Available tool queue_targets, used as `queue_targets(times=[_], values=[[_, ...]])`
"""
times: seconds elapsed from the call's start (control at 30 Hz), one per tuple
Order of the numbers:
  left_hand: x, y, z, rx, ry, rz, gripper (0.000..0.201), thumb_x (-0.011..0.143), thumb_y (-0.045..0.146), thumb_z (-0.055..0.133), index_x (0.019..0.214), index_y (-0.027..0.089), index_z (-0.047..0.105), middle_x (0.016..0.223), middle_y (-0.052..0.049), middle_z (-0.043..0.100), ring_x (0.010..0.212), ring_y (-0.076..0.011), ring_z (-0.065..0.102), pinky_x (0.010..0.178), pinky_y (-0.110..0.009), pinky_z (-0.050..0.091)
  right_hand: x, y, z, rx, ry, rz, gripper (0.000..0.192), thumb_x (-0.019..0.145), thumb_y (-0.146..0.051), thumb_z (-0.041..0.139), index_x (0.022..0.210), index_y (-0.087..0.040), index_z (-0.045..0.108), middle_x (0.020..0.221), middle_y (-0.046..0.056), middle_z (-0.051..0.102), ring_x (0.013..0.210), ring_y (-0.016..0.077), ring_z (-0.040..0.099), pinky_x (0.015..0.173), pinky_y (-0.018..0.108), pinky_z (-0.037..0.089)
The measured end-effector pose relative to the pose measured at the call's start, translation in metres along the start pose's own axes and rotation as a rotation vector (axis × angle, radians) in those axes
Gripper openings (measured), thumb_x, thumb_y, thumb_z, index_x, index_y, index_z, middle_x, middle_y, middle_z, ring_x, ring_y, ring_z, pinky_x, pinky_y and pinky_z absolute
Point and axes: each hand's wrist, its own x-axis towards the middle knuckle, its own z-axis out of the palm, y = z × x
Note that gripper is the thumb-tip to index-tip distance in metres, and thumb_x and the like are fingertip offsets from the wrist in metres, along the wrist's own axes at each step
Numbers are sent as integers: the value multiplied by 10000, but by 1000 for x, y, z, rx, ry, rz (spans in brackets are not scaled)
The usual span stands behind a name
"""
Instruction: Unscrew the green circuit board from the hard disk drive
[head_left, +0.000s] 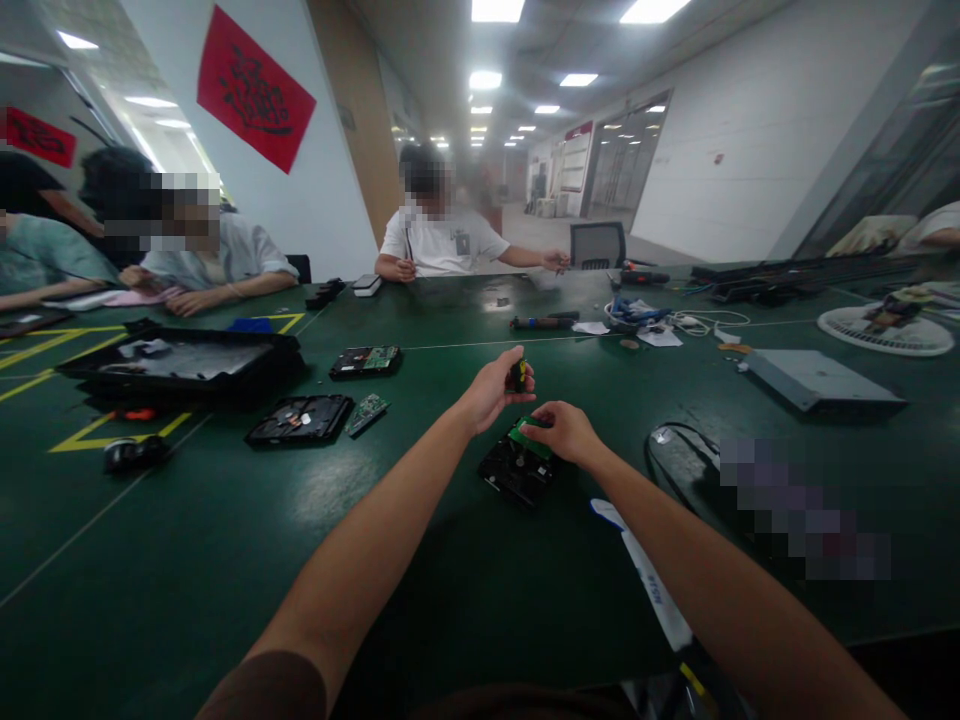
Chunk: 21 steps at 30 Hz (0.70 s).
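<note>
In front of me a black hard drive [517, 478] lies on the green table, with a green circuit board [534, 440] at its top side. My right hand [566, 432] has its fingers and thumb closed on the board's edge. Just above and left of the drive, my left hand [499, 392] is wrapped around a short black-and-yellow tool [519, 376] that looks like a screwdriver; its lower end cannot be made out.
To the left lie two more hard drives [300, 420], a loose circuit board [367, 414] and a large black tray [187, 360]. A grey metal box [825, 382], cables [637, 312] and a white label strip [656, 590] lie to the right. Across the table sits a person [446, 235].
</note>
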Motion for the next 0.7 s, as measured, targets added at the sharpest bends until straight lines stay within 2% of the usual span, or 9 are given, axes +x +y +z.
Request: queue_targets(times=[0.17,0.33,0.5,0.7], values=[[-1,2,0,61,3,17,410,891,545,684,854,137,672,813,-55,638,747,-160,624,732,-337,610,1,2,2,0,6,4,351,819,-471,798,1017,-184,758,1015,70,767,895,211,698,733,292,491],[-5,10,-2,173,-2,19,357,891,491,699,926,139,649,852,-91,671,799,-197,659,664,-343,615,3,7,6,31,24,-18,345,807,-471,808,1000,-190,754,1018,67,762,907,209,699,753,289,500],[-6,15,-4,210,35,66,280,890,411,673,878,134,637,858,-116,689,829,-215,676,682,-355,618,4,11,8,14,19,-22,361,805,-498,800,1002,-199,755,1030,66,757,907,207,691,754,288,500],[-5,16,-5,330,69,159,270,865,378,625,822,133,730,927,-111,683,860,-195,636,623,-258,570,4,11,7,19,12,-8,371,803,-488,806,1023,-194,749,1018,63,758,885,200,689,733,279,489]])
